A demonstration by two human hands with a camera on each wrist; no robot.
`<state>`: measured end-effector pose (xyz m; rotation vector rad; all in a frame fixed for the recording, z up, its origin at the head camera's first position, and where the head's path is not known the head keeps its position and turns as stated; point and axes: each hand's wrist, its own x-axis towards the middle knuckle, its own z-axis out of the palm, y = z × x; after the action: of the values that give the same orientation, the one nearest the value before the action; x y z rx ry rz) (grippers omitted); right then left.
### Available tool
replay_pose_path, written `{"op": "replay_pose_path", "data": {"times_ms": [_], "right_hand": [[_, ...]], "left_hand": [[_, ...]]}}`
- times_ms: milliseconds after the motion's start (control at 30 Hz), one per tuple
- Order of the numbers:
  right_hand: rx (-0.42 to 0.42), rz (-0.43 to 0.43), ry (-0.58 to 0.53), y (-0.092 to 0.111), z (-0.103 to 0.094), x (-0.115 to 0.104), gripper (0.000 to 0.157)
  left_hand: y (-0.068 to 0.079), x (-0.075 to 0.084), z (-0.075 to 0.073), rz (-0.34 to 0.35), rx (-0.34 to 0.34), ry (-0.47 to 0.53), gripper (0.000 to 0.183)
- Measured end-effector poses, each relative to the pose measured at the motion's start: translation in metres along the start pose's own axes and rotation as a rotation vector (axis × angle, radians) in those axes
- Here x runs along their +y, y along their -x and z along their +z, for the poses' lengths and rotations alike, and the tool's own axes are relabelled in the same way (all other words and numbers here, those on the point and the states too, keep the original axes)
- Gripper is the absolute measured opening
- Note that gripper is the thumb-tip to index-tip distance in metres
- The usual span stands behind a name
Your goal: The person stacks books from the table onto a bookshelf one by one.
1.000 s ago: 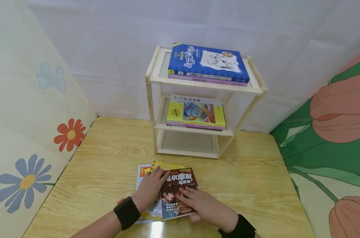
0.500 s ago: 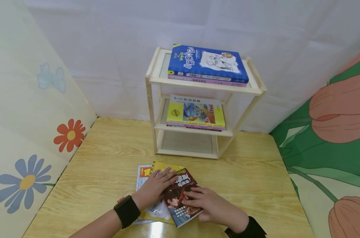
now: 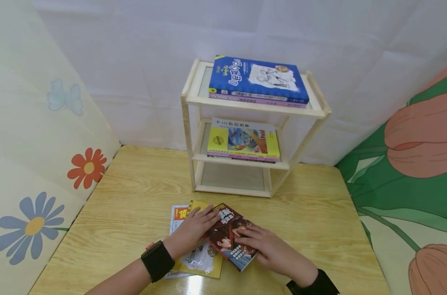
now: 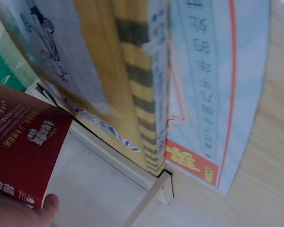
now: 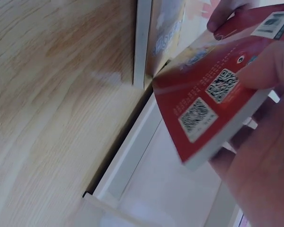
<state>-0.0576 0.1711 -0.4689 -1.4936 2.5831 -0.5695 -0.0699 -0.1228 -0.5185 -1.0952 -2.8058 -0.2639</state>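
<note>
A dark red paperback book (image 3: 229, 237) with a figure on its cover is tilted above the other books in the head view. My left hand (image 3: 194, 230) pinches its upper left part, fingers over the front cover. At the lower right edge, my right hand (image 3: 269, 248) grips it; the right wrist view shows the thumb (image 5: 265, 68) on the red back cover (image 5: 173, 101), fingers on the far side. Underneath lies a yellow book (image 3: 211, 268), partly hidden by the left hand, on top of a blue-and-white book (image 3: 174, 221) with a red title block.
Behind the books stands a three-tier wooden shelf (image 3: 256, 107). Its top holds a blue book (image 3: 260, 78) over a pink one; a yellow-and-white book (image 3: 217, 141) tops the middle pile. The wooden tabletop (image 3: 142, 176) runs to the white cloth backdrop (image 3: 142, 82).
The dark red book has turned and shifted to the right, uncovering more of the yellow book. My right hand has moved right with it; the left fingers have slid slightly rightward.
</note>
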Motion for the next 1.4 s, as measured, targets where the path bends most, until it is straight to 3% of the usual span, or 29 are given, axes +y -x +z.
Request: {"op": "replay_pose_path", "data": {"times_ms": [200,367,533,867,1033,1167,1300,1400], "right_hand": [[0.049,0.030,0.040,0.004,-0.002,0.004,0.049],[0.066,0.050,0.030,0.005,-0.003,0.006,0.055],[0.072,0.082,0.012,0.006,-0.004,0.007,0.052],[-0.123,0.308,-0.043,0.007,-0.010,-0.010,0.081],[-0.154,0.366,-0.020,0.000,-0.007,-0.021,0.079],[-0.130,0.415,0.038,-0.007,-0.004,-0.027,0.070],[-0.057,0.439,0.111,-0.013,0.000,-0.031,0.064],[0.001,0.449,0.153,-0.017,0.003,-0.032,0.061]], "left_hand": [[-0.002,0.004,-0.005,-0.002,0.045,0.004,0.056],[-0.004,0.012,-0.014,-0.051,0.042,0.005,0.052],[-0.008,0.023,-0.026,-0.081,0.011,-0.062,0.045],[-0.018,0.039,-0.041,-0.137,0.009,-0.262,0.044],[-0.022,0.048,-0.044,-0.202,-0.054,-0.286,0.046],[-0.023,0.055,-0.048,-0.250,-0.072,-0.273,0.049],[-0.024,0.060,-0.049,-0.272,-0.034,-0.281,0.046],[-0.025,0.063,-0.049,-0.280,-0.008,-0.290,0.054]]}}
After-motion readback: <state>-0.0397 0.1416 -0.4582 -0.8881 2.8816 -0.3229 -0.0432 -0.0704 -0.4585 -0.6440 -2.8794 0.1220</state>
